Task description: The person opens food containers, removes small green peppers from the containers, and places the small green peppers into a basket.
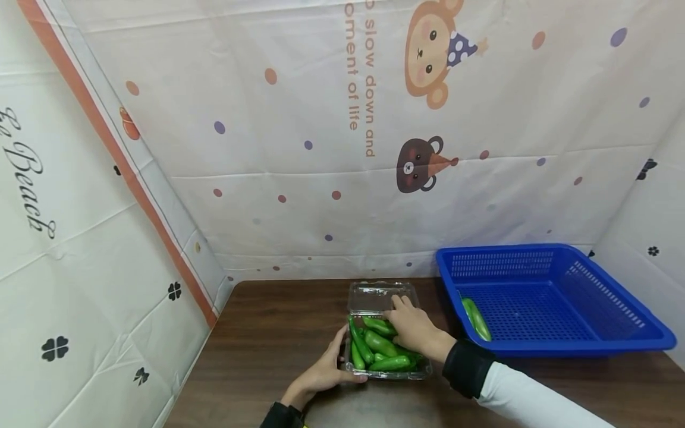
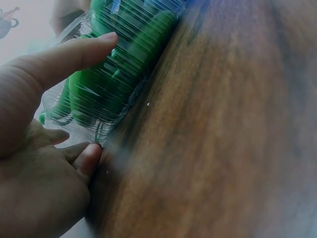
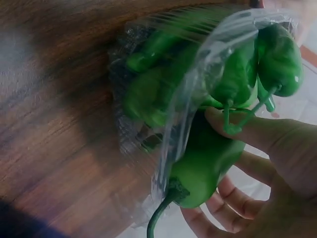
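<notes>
A clear plastic box (image 1: 401,375) full of green peppers (image 1: 381,343) rests on the table, its hinged lid (image 1: 368,296) folded back. My left hand (image 1: 327,367) grips the box at its left front corner. The left wrist view shows the thumb (image 2: 91,49) along the ribbed wall and the other fingers curled at the box's end. My right hand (image 1: 416,328) reaches over the box's right part. In the right wrist view its thumb and fingers hold a green pepper (image 3: 203,171) with a curved stem, at the box's edge among other peppers.
A large blue plastic basket (image 1: 556,345) stands to the right on the brown wooden table (image 1: 257,345). One long green pepper (image 1: 476,319) lies inside, along its left wall. Printed white cloth (image 1: 299,226) hangs behind and at both sides.
</notes>
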Tool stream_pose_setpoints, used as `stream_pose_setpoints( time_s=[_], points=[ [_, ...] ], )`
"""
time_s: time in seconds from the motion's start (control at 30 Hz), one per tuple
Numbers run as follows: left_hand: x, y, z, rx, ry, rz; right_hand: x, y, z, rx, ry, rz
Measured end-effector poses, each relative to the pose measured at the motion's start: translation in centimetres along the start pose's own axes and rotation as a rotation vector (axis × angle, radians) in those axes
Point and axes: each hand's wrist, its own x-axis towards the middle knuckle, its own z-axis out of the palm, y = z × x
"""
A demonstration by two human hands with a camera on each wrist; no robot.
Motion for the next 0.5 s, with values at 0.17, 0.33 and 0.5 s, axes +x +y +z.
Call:
stream_pose_setpoints(
  time_s=[0.17, 0.33, 0.5],
  points=[
    [-0.03, 0.03, -0.13, 0.003, 0.009, 0.002, 0.09, 0.0, 0.19, -0.014, 0.027, 0.014],
    [-0.05, -0.16, -0.16, -0.003, 0.006, 0.001, 0.03, 0.04, 0.01, 0.014, 0.031, 0.01],
    [-0.14, -0.23, 0.06, -0.017, 0.001, 0.027, 0.15, 0.16, -0.61, 0.042, 0.038, 0.012]
  ],
)
